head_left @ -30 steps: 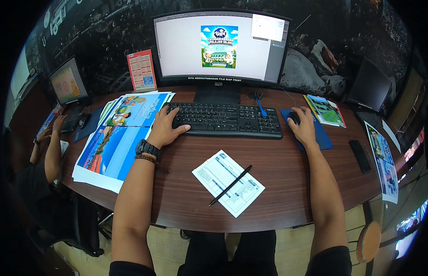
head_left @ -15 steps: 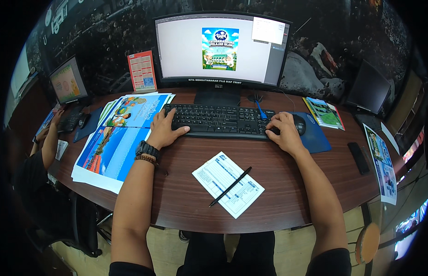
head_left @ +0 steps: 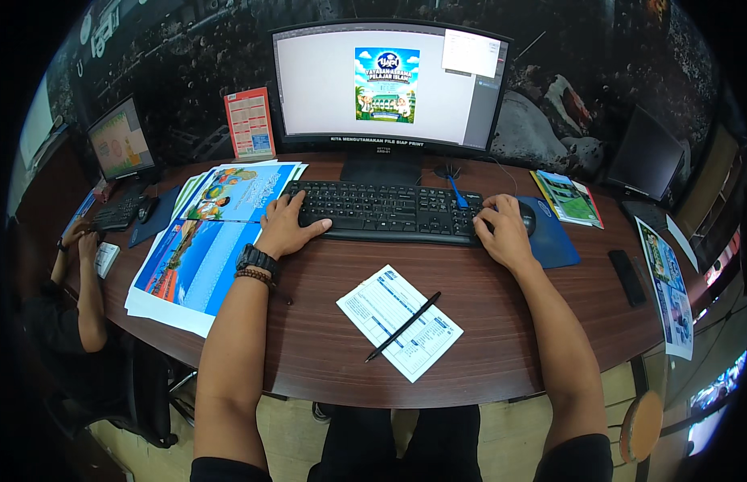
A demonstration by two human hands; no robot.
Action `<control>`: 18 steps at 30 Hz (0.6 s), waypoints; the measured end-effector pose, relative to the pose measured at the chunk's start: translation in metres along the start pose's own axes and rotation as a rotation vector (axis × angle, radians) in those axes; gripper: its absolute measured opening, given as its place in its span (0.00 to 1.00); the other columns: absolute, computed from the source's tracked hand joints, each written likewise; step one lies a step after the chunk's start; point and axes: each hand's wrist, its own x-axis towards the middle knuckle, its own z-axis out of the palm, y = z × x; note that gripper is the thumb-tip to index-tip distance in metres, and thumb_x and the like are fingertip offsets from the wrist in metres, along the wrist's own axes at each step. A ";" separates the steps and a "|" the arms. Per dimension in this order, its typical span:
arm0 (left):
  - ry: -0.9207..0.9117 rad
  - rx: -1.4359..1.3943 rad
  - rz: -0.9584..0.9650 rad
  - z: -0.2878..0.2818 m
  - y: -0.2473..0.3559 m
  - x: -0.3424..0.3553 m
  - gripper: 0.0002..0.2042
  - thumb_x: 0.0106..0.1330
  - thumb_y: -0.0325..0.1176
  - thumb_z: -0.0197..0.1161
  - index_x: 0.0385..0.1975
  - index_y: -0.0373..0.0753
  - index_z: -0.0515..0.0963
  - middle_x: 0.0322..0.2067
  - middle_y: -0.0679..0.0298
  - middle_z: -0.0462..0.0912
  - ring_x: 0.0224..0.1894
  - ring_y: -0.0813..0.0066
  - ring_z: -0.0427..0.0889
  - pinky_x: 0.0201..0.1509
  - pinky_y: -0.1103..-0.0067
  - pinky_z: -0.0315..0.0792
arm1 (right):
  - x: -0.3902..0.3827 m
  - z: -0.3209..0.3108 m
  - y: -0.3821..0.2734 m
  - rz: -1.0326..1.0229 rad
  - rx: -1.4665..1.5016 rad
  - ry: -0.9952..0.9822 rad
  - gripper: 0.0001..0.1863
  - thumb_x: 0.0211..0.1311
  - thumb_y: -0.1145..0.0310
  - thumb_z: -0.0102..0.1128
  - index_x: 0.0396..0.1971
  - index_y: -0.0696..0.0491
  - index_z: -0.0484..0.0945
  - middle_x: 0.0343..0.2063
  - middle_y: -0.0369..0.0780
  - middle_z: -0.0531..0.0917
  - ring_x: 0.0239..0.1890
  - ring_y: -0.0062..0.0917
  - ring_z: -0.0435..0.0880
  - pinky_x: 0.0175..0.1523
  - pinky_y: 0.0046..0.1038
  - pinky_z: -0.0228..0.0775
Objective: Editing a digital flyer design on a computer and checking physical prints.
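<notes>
Since a second ago, my right hand [head_left: 502, 233] has slid left off the blue mouse pad [head_left: 554, 245] to the right end of the black keyboard [head_left: 389, 213]; it lies flat, fingers loosely apart, holding nothing, with the mouse [head_left: 526, 217] just beside it. My left hand [head_left: 287, 226] stays flat on the keyboard's left end, fingers spread, gripping nothing. No containers show. A printed form [head_left: 389, 313] with a black pen [head_left: 403, 326] across it lies on the wooden desk [head_left: 502, 337] between my forearms; colourful posters [head_left: 201, 249] lie left.
</notes>
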 end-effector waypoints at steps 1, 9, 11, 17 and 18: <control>-0.020 0.002 -0.006 -0.001 0.000 0.001 0.46 0.54 0.67 0.64 0.68 0.40 0.62 0.65 0.39 0.61 0.69 0.41 0.56 0.70 0.53 0.54 | 0.001 -0.001 -0.001 0.001 0.014 -0.009 0.07 0.56 0.70 0.63 0.28 0.59 0.81 0.40 0.43 0.77 0.50 0.37 0.72 0.54 0.36 0.67; -0.030 -0.011 -0.009 -0.002 0.001 0.000 0.48 0.54 0.67 0.64 0.69 0.40 0.60 0.66 0.39 0.60 0.70 0.41 0.55 0.71 0.54 0.53 | 0.000 0.003 0.000 -0.003 0.064 -0.106 0.08 0.57 0.69 0.62 0.33 0.57 0.83 0.44 0.43 0.76 0.54 0.38 0.70 0.58 0.36 0.65; -0.025 -0.007 -0.015 -0.001 0.001 -0.001 0.48 0.54 0.67 0.64 0.69 0.40 0.60 0.66 0.39 0.59 0.70 0.41 0.54 0.71 0.54 0.53 | 0.001 0.004 0.001 0.024 0.066 -0.110 0.10 0.59 0.67 0.61 0.36 0.55 0.83 0.47 0.45 0.75 0.57 0.40 0.68 0.64 0.41 0.58; -0.025 -0.023 -0.020 0.000 0.002 -0.002 0.48 0.55 0.66 0.64 0.69 0.40 0.59 0.67 0.39 0.56 0.71 0.41 0.51 0.72 0.53 0.50 | 0.004 0.013 0.000 0.105 -0.131 -0.180 0.16 0.65 0.58 0.54 0.46 0.49 0.82 0.60 0.50 0.68 0.67 0.45 0.57 0.72 0.53 0.37; -0.022 -0.027 -0.017 0.000 0.002 -0.002 0.48 0.55 0.66 0.64 0.69 0.40 0.59 0.67 0.38 0.55 0.71 0.41 0.51 0.72 0.53 0.50 | 0.004 0.014 0.000 0.104 -0.129 -0.180 0.16 0.65 0.58 0.54 0.46 0.49 0.82 0.60 0.50 0.68 0.67 0.45 0.57 0.72 0.53 0.37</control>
